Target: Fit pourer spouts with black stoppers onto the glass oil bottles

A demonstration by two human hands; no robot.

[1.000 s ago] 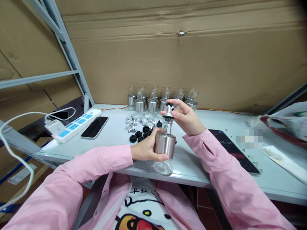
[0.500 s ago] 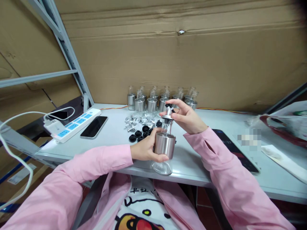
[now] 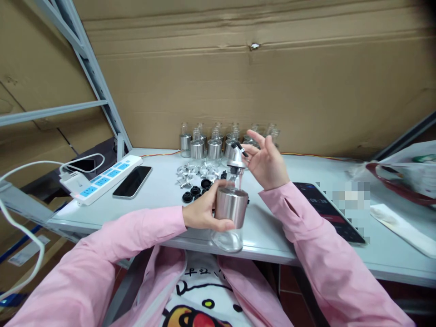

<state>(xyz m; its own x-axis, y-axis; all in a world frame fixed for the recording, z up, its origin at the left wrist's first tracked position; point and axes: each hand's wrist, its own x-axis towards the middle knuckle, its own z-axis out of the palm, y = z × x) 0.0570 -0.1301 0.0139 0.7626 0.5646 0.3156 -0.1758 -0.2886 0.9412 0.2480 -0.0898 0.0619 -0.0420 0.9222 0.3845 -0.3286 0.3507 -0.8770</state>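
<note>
A glass bottle with a steel sleeve is wrapped by the fingers of my left hand near the table's front edge. On its neck sits a silver pourer top with a black spout piece. Just right of that top is my right hand, its fingers apart and holding nothing. Behind the bottle lie several black stoppers and several silver pourer parts. Several more sleeved bottles stand in rows at the back.
On the left of the table are a power strip with a white cable and a phone. A tablet, a white strip and a plastic bag are on the right. Cardboard stands behind.
My right hand has let go of the pourer top and opened just to its right. My left hand still holds the bottle, which sits slightly further left in view.
</note>
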